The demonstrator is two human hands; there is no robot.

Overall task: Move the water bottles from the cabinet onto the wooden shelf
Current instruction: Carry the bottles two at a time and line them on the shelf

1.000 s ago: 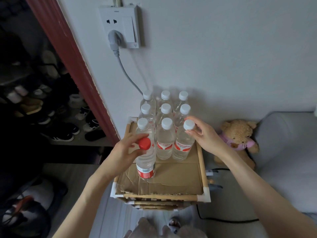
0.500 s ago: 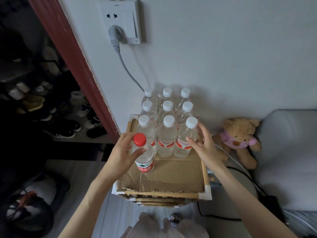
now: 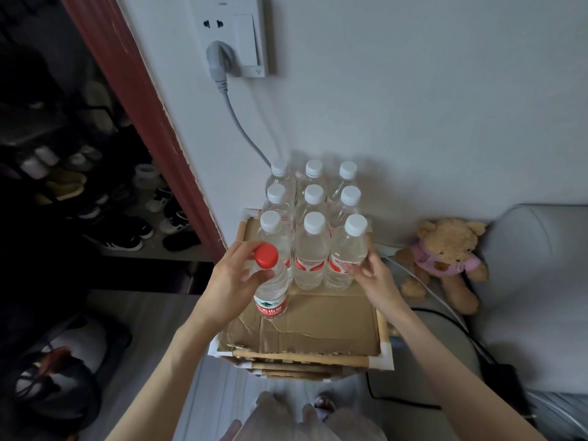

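Nine white-capped bottles (image 3: pixel 313 249) stand on the wooden shelf (image 3: pixel 305 356); left hand (image 3: pixel 229 283) grips the red-capped bottle (image 3: pixel 271 286) (seat it flush, upright), right hand (image 3: pixel 372 273) open against the row.

Clear plastic, raw cardboard, pale wood, plush.

Clear glossy plastic water bottles with white ribbed caps (image 3: pixel 312 249) carry shiny red-and-white film labels; the red-capped clear plastic bottle (image 3: pixel 271 286) looks the same, cap smooth and matt. Light wooden shelf (image 3: pixel 305 359): unvarnished rails, white plastic corner joints, top lined with matt brown corrugated cardboard sheet (image 3: pixel 321 326), torn and creased. Fuzzy tan plush teddy bear (image 3: pixel 445 259) in pink cloth. Matt white painted wall (image 3: pixel 413 106); smooth white plastic wall socket (image 3: pixel 235 30).
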